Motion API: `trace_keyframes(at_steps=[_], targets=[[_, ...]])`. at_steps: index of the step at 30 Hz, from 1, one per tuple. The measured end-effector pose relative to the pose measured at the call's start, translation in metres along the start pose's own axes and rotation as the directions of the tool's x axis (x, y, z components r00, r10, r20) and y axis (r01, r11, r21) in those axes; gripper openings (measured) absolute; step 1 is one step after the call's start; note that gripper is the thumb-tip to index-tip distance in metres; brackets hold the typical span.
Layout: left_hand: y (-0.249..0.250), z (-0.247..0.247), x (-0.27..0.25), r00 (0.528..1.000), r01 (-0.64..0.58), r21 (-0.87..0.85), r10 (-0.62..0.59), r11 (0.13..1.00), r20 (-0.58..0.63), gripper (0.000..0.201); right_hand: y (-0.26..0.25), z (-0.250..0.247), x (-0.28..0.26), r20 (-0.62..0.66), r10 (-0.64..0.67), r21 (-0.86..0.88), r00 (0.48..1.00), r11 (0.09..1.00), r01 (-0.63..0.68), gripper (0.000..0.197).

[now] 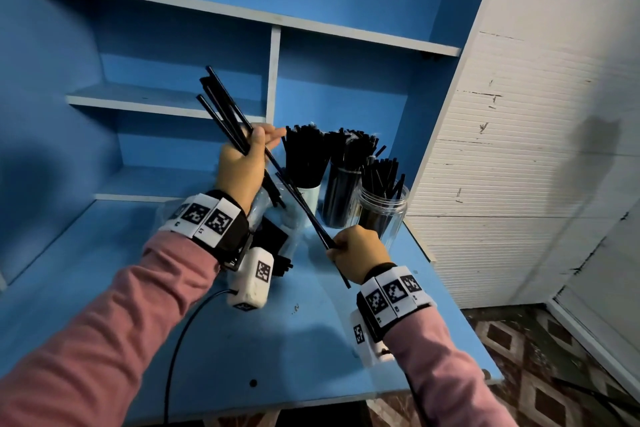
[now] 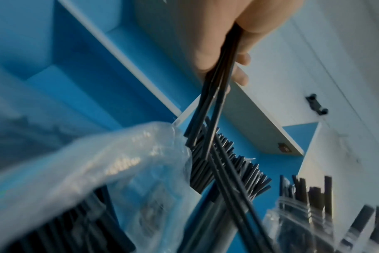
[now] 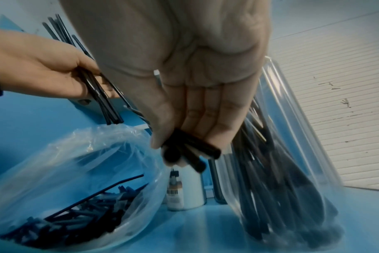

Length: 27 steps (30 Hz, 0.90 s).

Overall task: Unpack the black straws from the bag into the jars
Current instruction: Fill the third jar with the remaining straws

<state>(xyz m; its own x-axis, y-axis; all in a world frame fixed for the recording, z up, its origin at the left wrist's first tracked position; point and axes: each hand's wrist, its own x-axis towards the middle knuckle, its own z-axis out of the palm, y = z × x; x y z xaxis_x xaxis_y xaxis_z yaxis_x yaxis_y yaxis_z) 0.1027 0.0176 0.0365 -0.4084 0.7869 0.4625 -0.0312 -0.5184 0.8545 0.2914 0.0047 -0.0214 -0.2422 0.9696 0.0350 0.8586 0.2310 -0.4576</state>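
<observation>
My left hand (image 1: 247, 158) is raised above the desk and grips a small bundle of black straws (image 1: 223, 109) that point up and to the left. Lower and to the right, my right hand (image 1: 349, 250) grips a few more black straws (image 1: 294, 191) that slant up toward the left hand. In the right wrist view those straw ends (image 3: 185, 154) stick out under the curled fingers (image 3: 214, 109). The clear plastic bag (image 3: 76, 171) lies on the desk below my left wrist with several straws inside. Three jars stand behind: a white cup (image 1: 310, 196), a dark jar (image 1: 341, 194) and a clear jar (image 1: 382, 215), all holding straws.
The blue desk (image 1: 277, 340) sits under blue shelves (image 1: 159, 100) with a vertical divider (image 1: 273, 73). A white panelled wall (image 1: 519, 149) stands right of the jars. The desk's right edge drops to a patterned floor (image 1: 536, 374). A black cable (image 1: 183, 333) crosses the front.
</observation>
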Motion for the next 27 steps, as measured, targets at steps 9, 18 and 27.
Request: trace_keyframes(at_steps=[9,18,27], targets=[[-0.003,0.019,-0.025,0.853,-0.376,0.472,0.099,0.797,0.512,0.025,-0.034,-0.066,-0.01,-0.109,-0.132,-0.083,0.985,0.989,0.123,0.018],[0.007,0.035,-0.033,0.714,-0.518,0.302,0.209,0.8,0.668,0.025,-0.039,-0.129,-0.015,-0.217,-0.239,0.044,0.946,0.966,0.254,0.013],[-0.006,0.052,-0.045,0.821,-0.293,0.316,0.068,0.902,0.567,0.027,-0.037,-0.133,-0.009,-0.552,-0.198,0.353,0.81,0.825,0.442,0.017]])
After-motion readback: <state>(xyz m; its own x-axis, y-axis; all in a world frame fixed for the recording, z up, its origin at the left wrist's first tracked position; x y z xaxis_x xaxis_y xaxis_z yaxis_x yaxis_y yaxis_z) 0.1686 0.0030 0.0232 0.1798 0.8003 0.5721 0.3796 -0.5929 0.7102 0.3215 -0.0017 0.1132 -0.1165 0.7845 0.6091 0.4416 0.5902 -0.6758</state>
